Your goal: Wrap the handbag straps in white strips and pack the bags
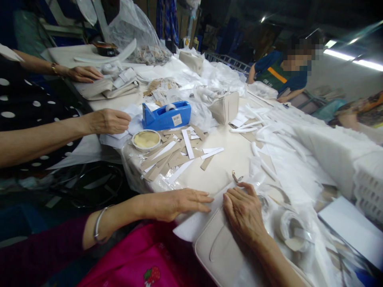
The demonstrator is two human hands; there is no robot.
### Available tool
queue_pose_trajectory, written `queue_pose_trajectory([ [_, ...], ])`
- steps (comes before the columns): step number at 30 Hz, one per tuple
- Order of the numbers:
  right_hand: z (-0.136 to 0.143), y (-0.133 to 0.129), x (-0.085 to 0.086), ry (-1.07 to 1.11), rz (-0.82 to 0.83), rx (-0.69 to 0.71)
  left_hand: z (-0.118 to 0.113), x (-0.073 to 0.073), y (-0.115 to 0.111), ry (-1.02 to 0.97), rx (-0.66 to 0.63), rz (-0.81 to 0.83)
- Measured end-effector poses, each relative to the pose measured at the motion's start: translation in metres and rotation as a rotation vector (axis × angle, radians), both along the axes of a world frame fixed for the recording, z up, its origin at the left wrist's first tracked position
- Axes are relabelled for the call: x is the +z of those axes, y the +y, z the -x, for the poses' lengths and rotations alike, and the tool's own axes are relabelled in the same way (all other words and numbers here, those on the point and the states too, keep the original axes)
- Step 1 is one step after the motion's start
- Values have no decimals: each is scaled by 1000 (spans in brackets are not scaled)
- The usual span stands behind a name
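A beige bag [215, 243] lies at the table's near edge, partly over a white sheet [188, 227]. My left hand [182, 203], with a silver bangle on the wrist, rests flat on the sheet, fingers stretched out to the right. On the bag's upper part lies my right hand [243, 211], its fingers bent; whether they grip anything is hidden. A small metal clasp [236, 176] shows just beyond its fingertips. Strips of card [167, 157] are scattered past my left hand, near a blue tape dispenser [167, 115] and a round dish of yellow stuff [146, 139].
A person's hands [109, 121] are at the left edge. Another person [279, 73] sits at the far right. A second beige bag [224, 107] stands mid-table. Rolls of white strip [291, 231], white tubes [265, 163] and a white basket [369, 191] are on the right.
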State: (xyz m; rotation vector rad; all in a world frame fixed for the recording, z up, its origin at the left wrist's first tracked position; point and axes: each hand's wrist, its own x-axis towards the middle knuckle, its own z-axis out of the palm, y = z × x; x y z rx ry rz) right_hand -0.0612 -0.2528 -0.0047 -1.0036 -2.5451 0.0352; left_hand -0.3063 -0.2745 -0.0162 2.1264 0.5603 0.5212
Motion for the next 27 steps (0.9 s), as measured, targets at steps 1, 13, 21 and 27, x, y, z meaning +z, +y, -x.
queue_pose_trajectory([
  [1, 0, 0, 0, 0, 4, 0, 4, -1, -6, -5, -37, 4],
  [13, -7, -3, 20, 192, 124, 44, -33, -19, -4, -20, 269, 78],
  [21, -8, -6, 27, 214, 79, 104, -59, -2, -3, 167, 550, 78],
  [27, -3, 8, 13, 111, -252, 220, -72, 8, 6, 240, 574, 213],
])
